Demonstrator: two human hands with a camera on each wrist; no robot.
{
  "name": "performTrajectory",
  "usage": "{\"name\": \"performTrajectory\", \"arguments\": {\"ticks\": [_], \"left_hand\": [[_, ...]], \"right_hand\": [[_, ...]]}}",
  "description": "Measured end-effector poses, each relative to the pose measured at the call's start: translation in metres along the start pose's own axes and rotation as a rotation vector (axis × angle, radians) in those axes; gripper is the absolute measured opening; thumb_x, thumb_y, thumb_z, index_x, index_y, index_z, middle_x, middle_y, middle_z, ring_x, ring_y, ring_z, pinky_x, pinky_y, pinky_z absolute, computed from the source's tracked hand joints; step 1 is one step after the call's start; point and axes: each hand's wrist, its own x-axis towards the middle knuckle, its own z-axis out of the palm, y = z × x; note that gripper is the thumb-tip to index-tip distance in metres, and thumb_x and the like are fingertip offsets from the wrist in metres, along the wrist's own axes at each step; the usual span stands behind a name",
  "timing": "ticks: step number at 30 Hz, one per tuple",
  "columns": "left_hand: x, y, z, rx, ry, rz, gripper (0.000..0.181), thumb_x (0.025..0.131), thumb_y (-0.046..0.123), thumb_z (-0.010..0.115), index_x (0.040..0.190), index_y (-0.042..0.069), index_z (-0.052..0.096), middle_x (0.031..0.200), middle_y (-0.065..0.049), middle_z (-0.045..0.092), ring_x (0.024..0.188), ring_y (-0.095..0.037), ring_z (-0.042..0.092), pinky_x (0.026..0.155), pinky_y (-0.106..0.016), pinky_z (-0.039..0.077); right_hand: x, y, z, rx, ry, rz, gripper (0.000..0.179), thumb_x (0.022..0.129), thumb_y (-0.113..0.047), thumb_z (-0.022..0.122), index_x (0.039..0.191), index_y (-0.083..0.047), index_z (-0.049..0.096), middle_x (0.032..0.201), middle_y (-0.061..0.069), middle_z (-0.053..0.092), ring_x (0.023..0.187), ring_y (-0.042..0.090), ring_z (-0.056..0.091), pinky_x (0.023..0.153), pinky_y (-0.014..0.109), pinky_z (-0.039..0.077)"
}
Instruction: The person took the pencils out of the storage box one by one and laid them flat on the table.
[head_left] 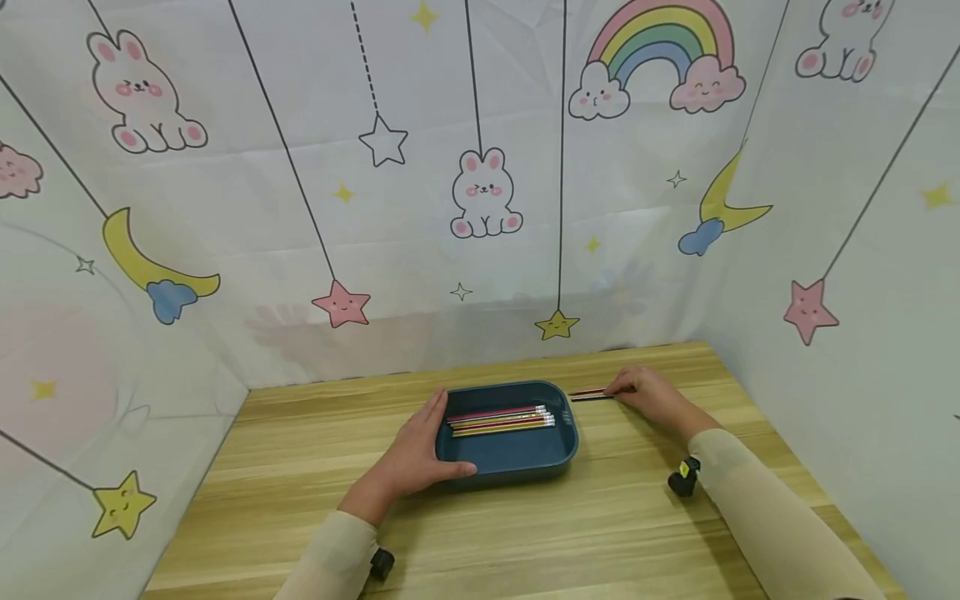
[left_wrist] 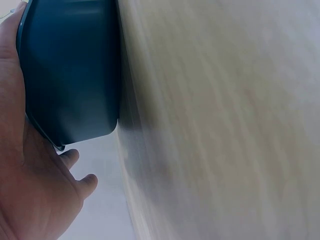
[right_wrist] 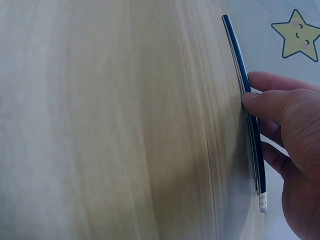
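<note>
A dark blue rectangular tray (head_left: 510, 454) stands on the table, with several pencils (head_left: 501, 422) lying lengthwise in it, their eraser ends to the right. My left hand (head_left: 408, 454) holds the tray's left end, thumb over the near rim and fingers at the far left corner. The left wrist view has the tray's outer wall (left_wrist: 75, 70) close up. Right of the tray, my right hand (head_left: 654, 400) pinches a dark pencil (head_left: 591, 398) and a red pencil (head_left: 587, 392) low over the tabletop. In the right wrist view the dark pencil (right_wrist: 238, 55) shows a white eraser; what lies behind it is mostly hidden.
The wood-grain table (head_left: 600, 533) runs back to a white printed cloth (head_left: 420, 250), which also hangs at both sides. A black wrist camera (head_left: 683, 478) sits at the right sleeve, another black camera (head_left: 382, 564) at the left sleeve.
</note>
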Motion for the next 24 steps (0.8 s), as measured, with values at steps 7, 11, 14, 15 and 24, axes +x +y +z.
{"name": "performTrajectory", "arguments": {"ticks": [7,11,14,15,24], "left_hand": [[-0.0004,-0.0006,-0.0002,-0.001,-0.008,-0.006,0.138,0.085,0.075,0.085,0.179,0.01,0.007,0.186,-0.009,0.005,0.17,-0.037,0.012,0.131,-0.067,0.021],[0.0,-0.0002,-0.0005,0.006,-0.007,-0.009,0.138,0.085,0.075,0.085,0.179,0.01,0.007,0.186,-0.008,0.006,0.17,-0.037,0.013,0.131,-0.067,0.022],[0.0003,0.0003,-0.0006,0.01,-0.008,-0.011,0.139,0.084,0.075,0.085,0.179,0.011,0.007,0.186,-0.008,0.006,0.17,-0.037,0.013,0.131,-0.066,0.022],[0.0003,0.0006,-0.0006,0.01,-0.009,-0.01,0.139,0.084,0.075,0.085,0.179,0.01,0.007,0.186,-0.008,0.006,0.17,-0.037,0.012,0.131,-0.066,0.022],[-0.0005,0.0018,-0.0008,0.001,0.003,0.002,0.136,0.086,0.072,0.086,0.179,0.009,0.009,0.186,-0.011,0.008,0.17,-0.039,0.013,0.131,-0.067,0.022]], "right_hand": [[0.0014,-0.0022,-0.0001,0.003,0.001,-0.013,0.022,0.099,0.005,0.079,0.111,-0.011,0.089,0.11,0.004,0.08,0.106,0.032,0.075,0.094,0.055,0.061],[0.002,-0.0015,0.0011,-0.003,0.001,-0.005,0.022,0.099,0.005,0.079,0.111,-0.011,0.089,0.11,0.003,0.081,0.107,0.033,0.074,0.095,0.056,0.06],[0.0023,-0.0009,0.0023,-0.002,0.005,0.011,0.022,0.099,0.004,0.079,0.11,-0.012,0.089,0.11,0.003,0.081,0.107,0.033,0.074,0.095,0.055,0.06],[0.0021,-0.0009,0.0025,0.0,0.007,0.018,0.022,0.099,0.004,0.079,0.11,-0.012,0.089,0.11,0.003,0.081,0.107,0.033,0.074,0.095,0.055,0.06],[0.0001,-0.0013,0.0024,0.047,0.025,0.064,0.021,0.1,0.004,0.078,0.11,-0.011,0.088,0.111,0.005,0.079,0.111,0.036,0.072,0.097,0.058,0.059]]}}
